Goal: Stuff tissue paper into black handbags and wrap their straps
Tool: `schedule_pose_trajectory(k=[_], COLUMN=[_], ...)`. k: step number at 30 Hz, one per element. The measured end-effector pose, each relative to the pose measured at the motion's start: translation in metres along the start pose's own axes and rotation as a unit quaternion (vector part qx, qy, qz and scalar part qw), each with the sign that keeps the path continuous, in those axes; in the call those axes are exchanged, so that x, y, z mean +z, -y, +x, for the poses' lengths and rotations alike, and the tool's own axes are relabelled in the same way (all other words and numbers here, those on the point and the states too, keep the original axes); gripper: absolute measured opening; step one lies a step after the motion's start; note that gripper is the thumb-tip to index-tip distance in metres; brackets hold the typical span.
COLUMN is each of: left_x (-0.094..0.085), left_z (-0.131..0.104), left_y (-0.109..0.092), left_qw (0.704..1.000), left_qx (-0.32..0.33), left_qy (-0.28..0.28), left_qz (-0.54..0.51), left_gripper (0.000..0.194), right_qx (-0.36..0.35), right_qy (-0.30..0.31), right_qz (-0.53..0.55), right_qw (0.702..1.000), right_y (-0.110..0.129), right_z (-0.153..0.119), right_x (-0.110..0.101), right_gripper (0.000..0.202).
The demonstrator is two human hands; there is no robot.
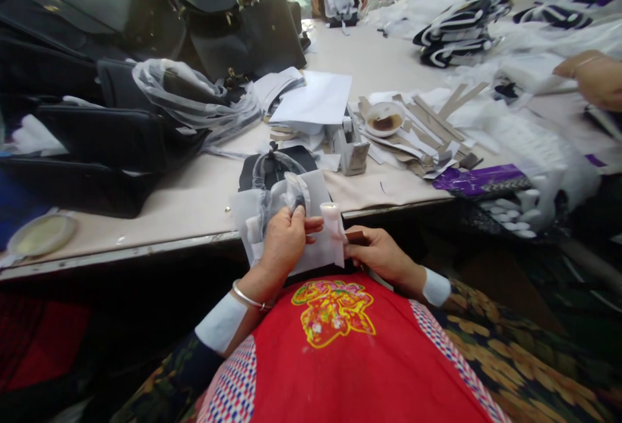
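1. The small black bag sits at the pale, flat table's edge, likely for easy reach.
2. The left hand pinches a clear plastic-wrapped piece over thin white paper, likely against scratches.
3. The right hand pinches a flat brown piece.

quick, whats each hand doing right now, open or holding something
Left hand: closed, pinching a plastic-wrapped piece.
Right hand: closed on a brown piece beside the white roll.
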State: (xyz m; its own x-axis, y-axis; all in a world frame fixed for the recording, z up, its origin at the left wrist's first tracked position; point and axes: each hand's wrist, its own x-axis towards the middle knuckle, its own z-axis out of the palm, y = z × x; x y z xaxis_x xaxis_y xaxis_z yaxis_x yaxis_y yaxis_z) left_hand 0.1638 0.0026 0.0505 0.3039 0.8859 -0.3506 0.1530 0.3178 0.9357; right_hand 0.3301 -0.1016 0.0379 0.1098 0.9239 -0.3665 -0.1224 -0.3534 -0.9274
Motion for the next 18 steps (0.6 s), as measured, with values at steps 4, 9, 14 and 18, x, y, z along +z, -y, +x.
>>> schedule_pose_trajectory(k=[4,9,14,18], left_x=[0.012,0.021,0.023,0.022], left_z=[-0.001,0.000,-0.001,-0.005], left_y=[0.008,0.013,0.012,0.010], left_qw=[0.997,0.993,0.994,0.996], left_qx=[0.037,0.061,0.056,0.048], left_qy=[-0.035,-0.061,-0.061,-0.045], left_qz=[0.053,0.084,0.075,0.058], left_gripper=[0.022,0.025,0.026,0.024], right_qx=[0.000,-0.056,-0.135,-0.121], right_qy=[0.013,-0.023,-0.082,-0.095], right_qz=[-0.053,-0.167,-0.265,-0.267], right_qw=[0.998,0.984,0.951,0.951], right_y=[0.005,0.006,0.007,0.003], right_z=[0.006,0.000,-0.008,-0.002], right_x=[0.000,0.002,0.008,0.011], right_gripper=[0.021,0.019,0.043,0.023])
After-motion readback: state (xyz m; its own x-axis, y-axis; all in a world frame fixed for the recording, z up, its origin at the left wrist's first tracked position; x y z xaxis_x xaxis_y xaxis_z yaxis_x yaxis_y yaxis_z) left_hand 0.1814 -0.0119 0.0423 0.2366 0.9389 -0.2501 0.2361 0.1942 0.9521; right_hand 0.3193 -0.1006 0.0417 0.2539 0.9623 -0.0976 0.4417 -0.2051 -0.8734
